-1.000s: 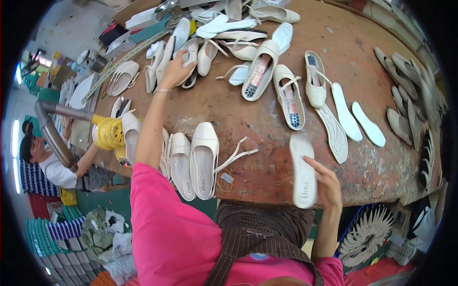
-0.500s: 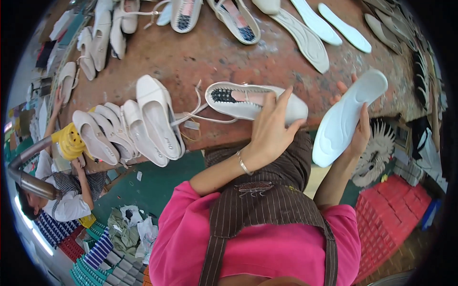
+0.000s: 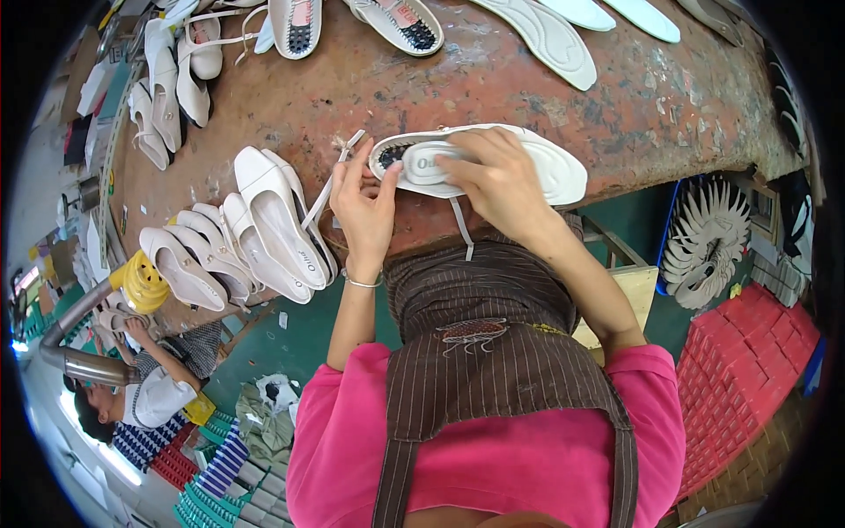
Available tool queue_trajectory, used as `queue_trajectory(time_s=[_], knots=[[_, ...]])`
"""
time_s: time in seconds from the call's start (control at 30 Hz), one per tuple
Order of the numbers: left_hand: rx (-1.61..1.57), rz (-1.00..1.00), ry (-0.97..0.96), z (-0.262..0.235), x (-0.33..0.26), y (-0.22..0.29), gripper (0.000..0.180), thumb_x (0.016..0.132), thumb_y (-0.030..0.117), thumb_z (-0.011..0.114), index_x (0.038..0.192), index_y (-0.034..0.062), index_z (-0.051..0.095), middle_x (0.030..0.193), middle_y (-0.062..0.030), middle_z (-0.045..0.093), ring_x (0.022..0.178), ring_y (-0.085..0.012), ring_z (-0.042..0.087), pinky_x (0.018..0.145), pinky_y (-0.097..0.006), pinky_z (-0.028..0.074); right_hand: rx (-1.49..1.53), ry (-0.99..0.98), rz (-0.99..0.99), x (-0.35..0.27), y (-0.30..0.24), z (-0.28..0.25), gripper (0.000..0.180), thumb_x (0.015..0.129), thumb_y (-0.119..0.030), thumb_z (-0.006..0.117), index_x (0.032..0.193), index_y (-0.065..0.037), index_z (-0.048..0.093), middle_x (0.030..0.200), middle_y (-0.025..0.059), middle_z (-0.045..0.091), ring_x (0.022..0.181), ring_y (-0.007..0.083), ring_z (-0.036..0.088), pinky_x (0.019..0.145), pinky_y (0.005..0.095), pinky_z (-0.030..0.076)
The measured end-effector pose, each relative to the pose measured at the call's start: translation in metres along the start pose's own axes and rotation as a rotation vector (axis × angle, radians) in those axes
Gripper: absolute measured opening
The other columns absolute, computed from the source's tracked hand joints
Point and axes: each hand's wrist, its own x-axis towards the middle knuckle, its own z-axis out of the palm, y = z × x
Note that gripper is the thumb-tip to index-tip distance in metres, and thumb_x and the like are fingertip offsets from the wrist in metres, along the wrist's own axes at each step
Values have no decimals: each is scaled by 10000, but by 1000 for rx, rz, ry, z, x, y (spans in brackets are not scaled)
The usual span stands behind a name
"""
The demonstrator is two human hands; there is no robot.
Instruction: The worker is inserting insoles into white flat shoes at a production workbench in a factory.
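Note:
A pale cream flat shoe [image 3: 563,174] lies on the bench in front of me, its heel end to the left. A white insole [image 3: 424,167] is partly inside it, its heel part visible above the dark, studded shoe bottom. My right hand [image 3: 502,180] reaches over the shoe's middle, fingers curled onto the insole and hiding its front. At the heel end, my left hand [image 3: 363,202] closes its thumb and fingers about the shoe's rim. A thin strap [image 3: 461,227] hangs over the bench edge; another strap end [image 3: 330,180] stands up beside my left hand.
Finished cream shoes [image 3: 277,211] stand in a row at left, beside a yellow-wrapped metal pipe [image 3: 141,283]. More shoes [image 3: 295,26] and loose insoles [image 3: 546,40] lie across the far bench [image 3: 651,114]. A co-worker [image 3: 158,378] sits at left; red crates [image 3: 748,378] stand at right.
The insole has moved from my right hand's side into the shoe. My right hand has come left over the shoe, and my left hand has shifted to its heel.

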Motion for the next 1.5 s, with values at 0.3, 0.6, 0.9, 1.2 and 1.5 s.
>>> queue_trajectory(time_s=[0.3,0.6,0.9,1.2,1.5], knots=[[-281,-67,-12,1,11,-28,376,793,76,813,1113,-46,658,939,-40,539,699,-66,552,526,-195,494,143,-29,85,22,-9,36,275,732,-39,747,1007,-53,744,1108,128,666,1015,312,628,907,425,501],[-353,-181,-23,4,24,-29,142,866,23,714,964,-67,666,682,-8,613,565,-27,528,462,-196,434,21,-144,-94,23,-7,43,297,776,-58,606,1053,-19,706,1195,152,618,1110,299,606,977,405,478],[-186,-104,32,7,27,-33,82,881,33,675,876,-44,649,641,-46,595,519,-65,509,444,-275,414,-258,-360,-83,14,-19,23,389,760,-96,610,1134,-100,717,1294,111,629,1251,238,562,1129,411,365],[156,-16,-287,7,-24,10,168,855,142,667,752,33,591,611,-154,636,551,-366,623,519,-466,449,-849,409,249,39,8,-13,255,741,-151,685,933,15,709,1012,146,679,983,298,649,1079,527,340],[288,580,-347,49,-91,45,414,772,208,726,1113,-15,655,1226,-192,592,1192,-396,521,938,-467,479,-36,-46,270,-21,-34,-49,324,705,40,670,1014,-24,595,1226,205,618,1117,347,624,1028,473,411]])
